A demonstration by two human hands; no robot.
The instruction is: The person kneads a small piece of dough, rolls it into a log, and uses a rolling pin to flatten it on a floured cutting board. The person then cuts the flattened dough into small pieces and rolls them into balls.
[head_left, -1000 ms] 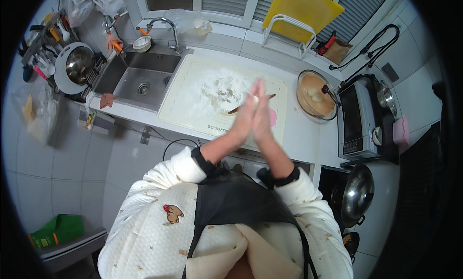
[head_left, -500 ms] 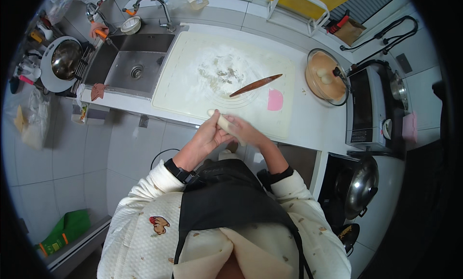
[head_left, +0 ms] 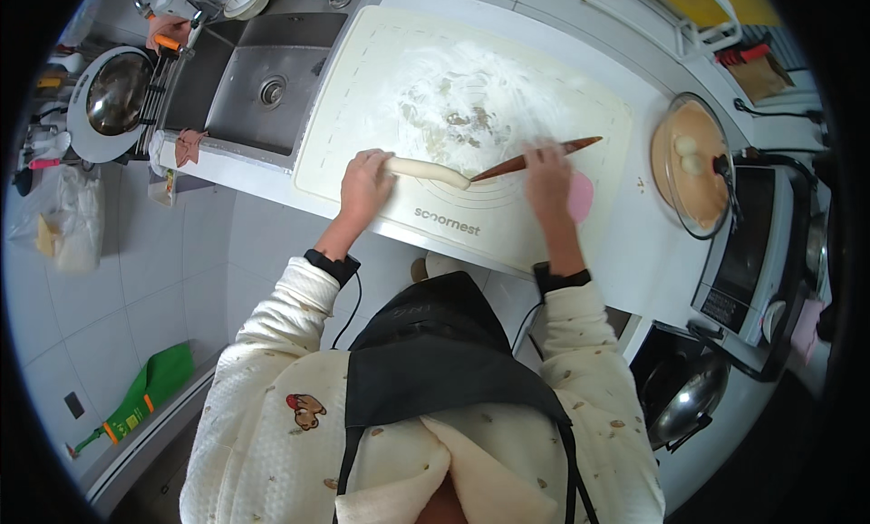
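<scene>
From my end of the feed I have the left hand (head_left: 366,181) at the middle left of the frame, its fingers curled over the left end of a pale dough roll (head_left: 430,170), which lies near the centre of the frame on the cream mat (head_left: 340,130) over the counter (head_left: 621,257). The right hand (head_left: 549,184), right of centre, is blurred above the dark wooden rolling pin (head_left: 500,169); I cannot tell whether it grips the pin or only rests over it. The pin's left tip sits right by the dough's free end, and I can't make out whether they touch. The pink scraper (head_left: 581,198) lies just beside the right hand, and loose flour (head_left: 471,89) is spread across the upper part of the mat. I judge the dough light, soft and stretchy, apt to sag or neck if hung from one end, and probably a little tacky where no flour coats it. I would take it with flat fingers, supporting it from beneath along its length, since a hard pinch at the middle would likely dent or thin it
</scene>
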